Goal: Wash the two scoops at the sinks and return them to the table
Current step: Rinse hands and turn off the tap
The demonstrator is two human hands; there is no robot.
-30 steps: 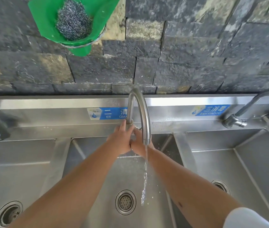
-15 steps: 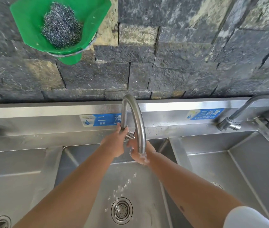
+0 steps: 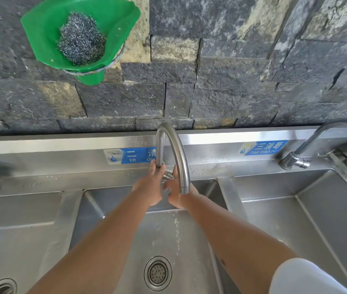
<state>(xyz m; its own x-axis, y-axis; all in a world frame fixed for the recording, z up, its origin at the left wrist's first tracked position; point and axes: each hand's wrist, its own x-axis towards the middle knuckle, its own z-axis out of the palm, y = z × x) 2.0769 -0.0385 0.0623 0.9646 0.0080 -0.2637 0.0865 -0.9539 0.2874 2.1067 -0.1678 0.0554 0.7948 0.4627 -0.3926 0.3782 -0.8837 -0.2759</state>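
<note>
1. the scoops are not in view; no scoop shows in either hand or in any sink.
2. both hands reach to the back edge of the middle sink (image 3: 108,225), at the foot of the tap (image 3: 174,153).
3. the left hand (image 3: 150,190) is on the tap's upright pipe, fingers up along it and touching the metal; whether they curl round it i cannot tell.
4. the right hand (image 3: 177,197) lies just beside the left, under the tap's spout, wet, fingers pointing toward the small valve knob (image 3: 168,174); whether it grips the knob i cannot tell.
5. a thin broken trickle of water (image 3: 176,230) falls from the spout end down toward the drain (image 3: 158,273) at the near edge of the middle sink.
6. a white sleeve (image 3: 304,279) shows on the right arm at the lower right corner.
7. the left sink (image 3: 19,230) and right sink (image 3: 295,219) flank the middle one; a second tap (image 3: 321,136) stands at the right sink's back edge.
8. two blue labels (image 3: 134,155) sit on the steel back panel.
9. on the stone wall (image 3: 232,81) above, toward the left, hangs a green holder (image 3: 41,39) with a steel scourer (image 3: 81,39) in it.
</note>
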